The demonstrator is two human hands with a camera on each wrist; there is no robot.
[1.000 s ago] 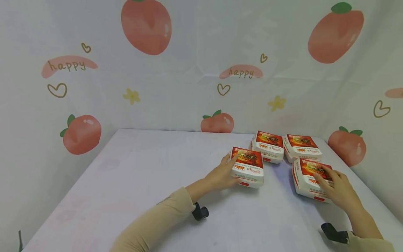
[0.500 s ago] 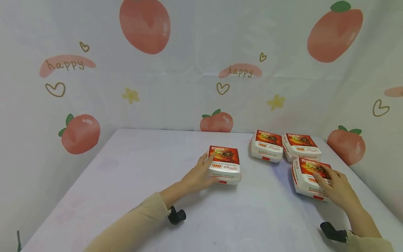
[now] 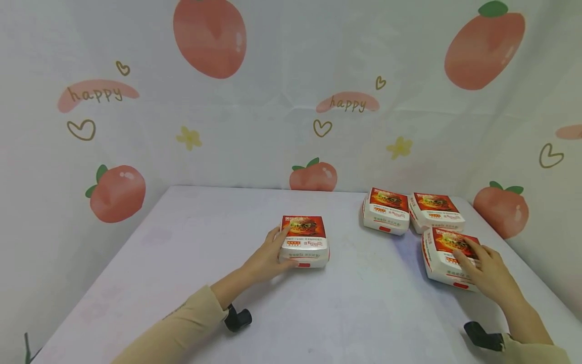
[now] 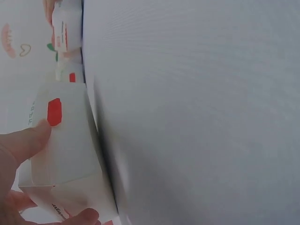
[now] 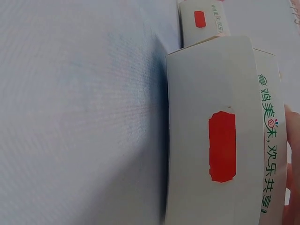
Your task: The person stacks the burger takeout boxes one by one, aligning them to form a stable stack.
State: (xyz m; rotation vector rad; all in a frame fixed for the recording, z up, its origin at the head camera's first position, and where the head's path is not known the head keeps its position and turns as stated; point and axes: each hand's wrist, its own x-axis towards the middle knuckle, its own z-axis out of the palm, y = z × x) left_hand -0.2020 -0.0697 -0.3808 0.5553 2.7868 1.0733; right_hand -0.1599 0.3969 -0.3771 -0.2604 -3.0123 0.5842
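White-and-red cardboard burger box [image 3: 304,242] lies, in head view, between 2 and 3 o'clock from left hand [image 3: 267,259], which grips its left side; near-square, no clear long axis. Right hand [image 3: 491,275], farther off at 3 o'clock, rests loose fingers on second burger box [image 3: 447,275].

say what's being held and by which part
The left hand holds a burger box by its left side and front. The right hand touches a second box; whether it grips cannot be told.

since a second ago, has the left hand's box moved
Yes, leftward: the box was right of the central printed fruit; now it's below it.
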